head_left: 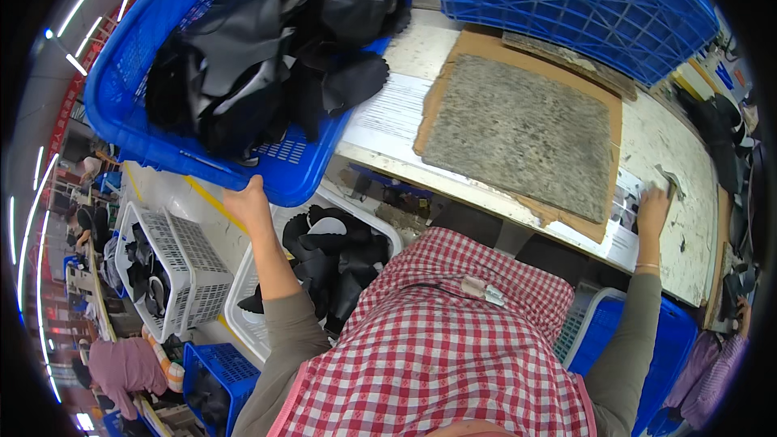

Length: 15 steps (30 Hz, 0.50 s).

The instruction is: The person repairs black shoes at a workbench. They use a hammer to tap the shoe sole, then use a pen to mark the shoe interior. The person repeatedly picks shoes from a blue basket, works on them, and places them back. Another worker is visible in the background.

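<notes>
Checked red-and-white apron (453, 340) is filling the lower view. Beyond it, a big blue basket (267, 154), heaped with black leather pieces (275, 40), is tilting over the surface (672, 154) edge, its near rim being gripped by the left hand (247, 201). Right hand (651, 209) is pressing flat on the surface beside a grey mat (518, 129) lying on cardboard.

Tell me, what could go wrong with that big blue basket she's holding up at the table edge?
The blue basket is tilted, part on the table and part over the edge, with only the left hand under its rim. It might slip or tip, spilling the black leather pieces toward the white crate below. The right hand rests far off by the grey mat, so it probably could not catch it in time.
</notes>
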### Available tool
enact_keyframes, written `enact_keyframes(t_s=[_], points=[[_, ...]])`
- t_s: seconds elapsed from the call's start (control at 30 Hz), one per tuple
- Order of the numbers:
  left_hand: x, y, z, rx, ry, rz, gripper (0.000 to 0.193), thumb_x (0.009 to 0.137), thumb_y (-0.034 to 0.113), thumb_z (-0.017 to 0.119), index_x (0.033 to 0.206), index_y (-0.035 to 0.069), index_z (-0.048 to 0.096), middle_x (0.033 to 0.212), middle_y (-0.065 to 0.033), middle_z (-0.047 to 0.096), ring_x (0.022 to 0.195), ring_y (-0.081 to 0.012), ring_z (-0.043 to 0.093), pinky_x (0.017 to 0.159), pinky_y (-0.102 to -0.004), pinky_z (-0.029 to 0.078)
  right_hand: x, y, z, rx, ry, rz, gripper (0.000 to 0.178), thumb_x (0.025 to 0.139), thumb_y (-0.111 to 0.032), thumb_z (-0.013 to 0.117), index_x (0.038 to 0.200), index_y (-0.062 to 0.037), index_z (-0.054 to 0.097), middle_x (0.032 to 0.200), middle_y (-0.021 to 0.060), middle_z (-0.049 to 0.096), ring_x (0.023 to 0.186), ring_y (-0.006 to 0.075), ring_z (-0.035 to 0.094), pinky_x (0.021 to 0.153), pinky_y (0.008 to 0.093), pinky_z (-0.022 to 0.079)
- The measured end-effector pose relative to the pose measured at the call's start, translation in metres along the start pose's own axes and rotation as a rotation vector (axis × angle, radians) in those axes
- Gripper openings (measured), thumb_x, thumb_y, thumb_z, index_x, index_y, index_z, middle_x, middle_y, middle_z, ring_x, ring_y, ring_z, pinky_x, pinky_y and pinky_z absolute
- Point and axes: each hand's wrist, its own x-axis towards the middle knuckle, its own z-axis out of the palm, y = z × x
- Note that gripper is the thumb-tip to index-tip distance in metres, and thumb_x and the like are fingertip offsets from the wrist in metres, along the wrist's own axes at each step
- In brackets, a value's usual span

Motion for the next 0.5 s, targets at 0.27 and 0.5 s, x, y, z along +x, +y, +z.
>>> enact_keyframes(t_s=[0.27,0.5], points=[[-0.008,0.055,-0.009,0.615,0.288,0.554,0.065,0.079,0.005,0.073,0.139,-0.006,0.051,0.137,-0.0251,0.055,0.131,-0.0398,0.049,0.113,-0.0475,0.035,-0.032,-0.051,-0.031,0.271,0.064,-0.141,0.026,0.099,-0.016,0.063,0.121,-0.0025,0.065,0.118,0.0159,0.064,0.111,0.0355,0.059,0.093,0.0452,0.05],[0.048,0.146,0.051,0.075,0.034,0.788,0.063,0.083,0.008,0.074,0.14,-0.006,0.05,0.14,-0.026,0.052,0.132,-0.0389,0.048,0.113,-0.0458,0.036,-0.032,-0.055,-0.031,0.38,0.03,-0.142,0.012,0.098,-0.01,0.063,0.103,-0.0003,0.06,0.1,0.0158,0.062,0.093,0.0355,0.062,0.079,0.0432,0.051]])
